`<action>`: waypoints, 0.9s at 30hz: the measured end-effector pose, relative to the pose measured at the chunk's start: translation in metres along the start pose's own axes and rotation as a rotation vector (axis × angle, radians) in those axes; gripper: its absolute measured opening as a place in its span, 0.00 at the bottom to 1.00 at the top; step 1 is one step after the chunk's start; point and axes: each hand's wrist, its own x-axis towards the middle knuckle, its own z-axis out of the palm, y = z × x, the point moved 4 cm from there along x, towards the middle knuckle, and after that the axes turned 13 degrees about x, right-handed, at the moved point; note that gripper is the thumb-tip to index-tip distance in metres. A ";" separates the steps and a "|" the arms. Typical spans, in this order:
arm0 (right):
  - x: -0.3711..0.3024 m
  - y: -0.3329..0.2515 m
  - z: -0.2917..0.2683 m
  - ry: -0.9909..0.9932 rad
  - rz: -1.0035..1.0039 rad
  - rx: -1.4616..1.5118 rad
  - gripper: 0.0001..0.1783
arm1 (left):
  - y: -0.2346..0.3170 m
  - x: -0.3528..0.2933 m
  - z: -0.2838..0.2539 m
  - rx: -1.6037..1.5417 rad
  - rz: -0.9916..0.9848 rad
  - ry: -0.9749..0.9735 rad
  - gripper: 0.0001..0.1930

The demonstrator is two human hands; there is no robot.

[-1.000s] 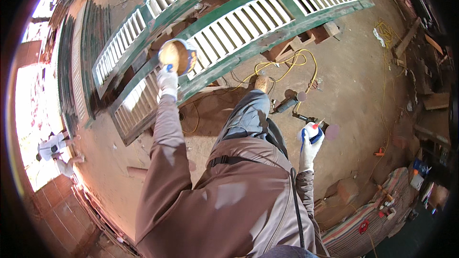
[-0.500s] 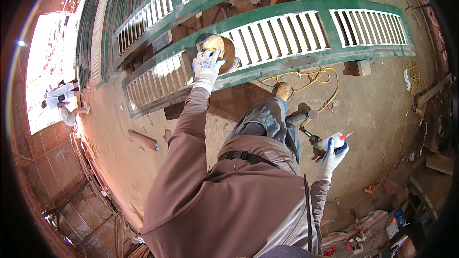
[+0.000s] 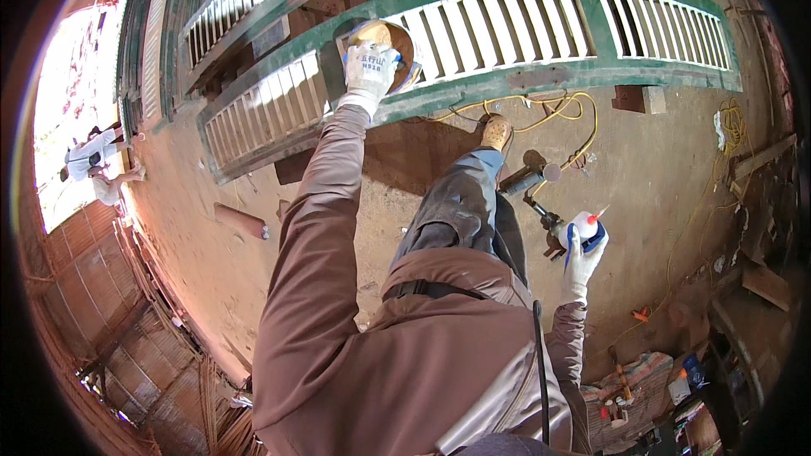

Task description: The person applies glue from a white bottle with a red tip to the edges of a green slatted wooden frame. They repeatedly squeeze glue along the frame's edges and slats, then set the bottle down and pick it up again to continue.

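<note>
My right hand (image 3: 583, 255), in a white glove with blue palm, grips a white squeeze bottle (image 3: 581, 225). Its red pointed nozzle tilts up to the right. My left hand (image 3: 372, 72), gloved alike, reaches forward to a round tub (image 3: 414, 55) on the green slatted panel (image 3: 507, 80). Tan, powdery-looking material (image 3: 369, 32) shows inside the tub, just beyond the fingers. The fingertips are mostly hidden behind the back of the glove, so their grip does not show.
A power tool (image 3: 549, 224) with a yellow cord (image 3: 583, 148) lies on the floor by my foot. A brown cylinder (image 3: 241, 219) lies at left. More green frames (image 3: 253, 0) stand beyond. Hand tools (image 3: 621, 376) lie at lower right; another person (image 3: 93, 160) is far left.
The view has tilted, and the panel sits higher in it. My left hand has moved slightly farther over the tub. The bottle stays in my right hand, held at the same side.
</note>
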 end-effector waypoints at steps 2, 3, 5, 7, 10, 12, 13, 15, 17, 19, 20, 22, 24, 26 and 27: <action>-0.010 0.001 0.002 0.002 0.016 0.005 0.31 | 0.001 -0.005 -0.010 -0.033 -0.040 0.106 0.08; -0.013 0.004 0.002 -0.015 0.014 -0.007 0.31 | -0.002 -0.016 -0.019 -0.073 -0.085 0.183 0.08; -0.023 0.018 -0.005 -0.013 0.019 -0.036 0.31 | 0.012 -0.027 -0.040 -0.215 -0.114 0.298 0.07; -0.033 0.018 -0.002 -0.004 0.029 -0.048 0.31 | 0.041 -0.043 -0.068 -0.403 -0.118 0.356 0.06; -0.044 0.026 0.002 -0.028 0.035 -0.031 0.32 | 0.086 -0.060 -0.061 -0.545 -0.064 0.309 0.07; -0.050 0.025 0.005 -0.044 0.040 -0.073 0.31 | 0.106 -0.061 -0.034 -0.541 -0.091 0.333 0.08; -0.052 0.025 0.006 -0.047 0.042 -0.094 0.31 | 0.111 -0.060 -0.024 -0.512 -0.114 0.336 0.08; -0.057 0.019 0.010 -0.029 0.027 -0.070 0.31 | 0.121 -0.057 -0.006 -0.477 -0.077 0.404 0.09; -0.063 0.007 0.017 0.001 0.036 -0.085 0.31 | 0.128 -0.062 0.002 -0.438 -0.034 0.438 0.10; -0.067 0.012 0.016 0.014 0.065 -0.092 0.31 | 0.123 -0.067 0.000 -0.385 0.004 0.450 0.12; -0.069 0.015 0.014 0.019 0.078 -0.096 0.31 | 0.124 -0.073 0.010 -0.402 0.030 0.412 0.15; -0.074 0.026 0.013 0.007 0.069 -0.067 0.30 | 0.117 -0.072 0.006 -0.400 0.127 0.344 0.17; -0.074 0.027 0.016 -0.002 0.075 -0.053 0.30 | 0.109 -0.074 0.009 -0.397 0.208 0.210 0.22; -0.073 0.018 0.025 -0.009 0.097 -0.052 0.30 | 0.101 -0.075 0.008 -0.419 0.215 0.206 0.25; -0.072 0.015 0.028 0.001 0.101 -0.054 0.30 | 0.099 -0.076 0.007 -0.435 0.222 0.202 0.26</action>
